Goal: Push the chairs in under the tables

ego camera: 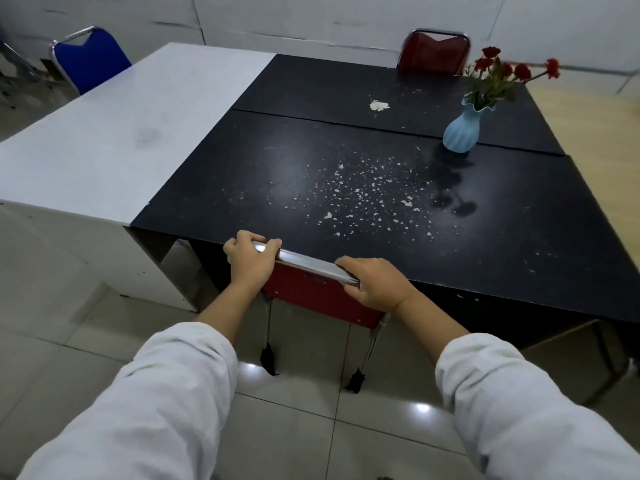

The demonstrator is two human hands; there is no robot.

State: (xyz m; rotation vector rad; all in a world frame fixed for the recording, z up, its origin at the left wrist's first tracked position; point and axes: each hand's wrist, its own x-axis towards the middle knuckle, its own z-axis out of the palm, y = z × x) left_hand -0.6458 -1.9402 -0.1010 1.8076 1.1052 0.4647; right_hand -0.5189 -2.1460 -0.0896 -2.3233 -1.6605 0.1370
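Note:
A red chair (311, 292) with a chrome top rail stands right in front of me, its backrest against the near edge of the black table (346, 174). Its seat is hidden under the tabletop; two rear legs show on the floor. My left hand (251, 259) grips the left end of the chrome rail. My right hand (375, 282) grips the right end of the same rail. A second red chair (434, 51) sits at the table's far side. A blue chair (88, 60) stands behind the white table (121, 133) at the far left.
A light-blue vase (462, 128) with red flowers stands on the black table at the right. White crumbs are scattered over the tabletop. A light wooden table (595, 133) adjoins on the right. Tiled floor lies below me and to the left.

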